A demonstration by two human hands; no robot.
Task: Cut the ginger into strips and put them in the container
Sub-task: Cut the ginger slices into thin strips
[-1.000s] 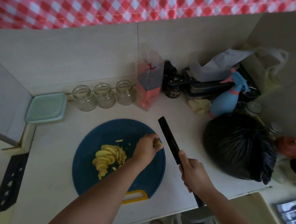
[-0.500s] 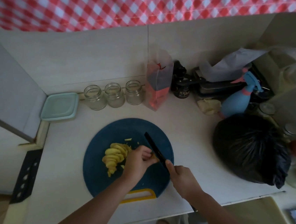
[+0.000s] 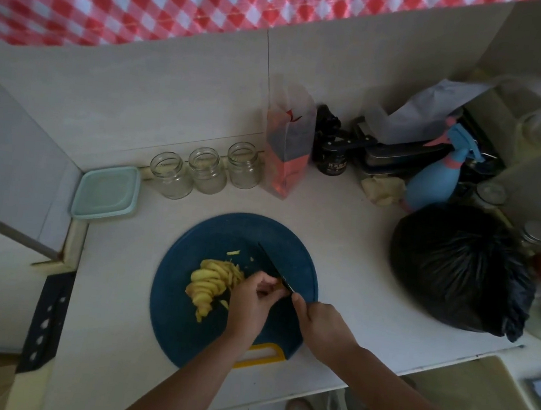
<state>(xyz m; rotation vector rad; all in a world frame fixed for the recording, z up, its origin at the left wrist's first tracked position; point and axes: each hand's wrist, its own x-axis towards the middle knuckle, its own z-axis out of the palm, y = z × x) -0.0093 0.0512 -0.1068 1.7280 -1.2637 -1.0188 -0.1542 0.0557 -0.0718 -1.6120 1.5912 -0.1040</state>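
1. While the left hand [image 3: 252,299] curls its fingers down onto a small ginger piece [image 3: 279,285] near the middle of the blue cutting board [image 3: 179,332], the right hand [image 3: 322,330] is wrapped round the handle of the knife [image 3: 271,265]. The dark blade points toward eleven o'clock and passes just beside those fingertips.
2. Ginger slices [image 3: 211,282] lie fanned in a heap at nine o'clock from the board's centre, with a few stray bits at twelve o'clock from the heap.
3. Pale green and with its lid on, the container [image 3: 107,192] sits at ten o'clock from the board, well apart from it. Cutting looks like the step in hand.
4. By my judgement the ginger is light, firm and fibrous, and its cut faces are probably damp and slick. The piece is small and mostly hidden, so it wants pinching from above with the tips tucked back from the edge. Slices are best stacked flat, and the strips then gathered in a loose pinch.
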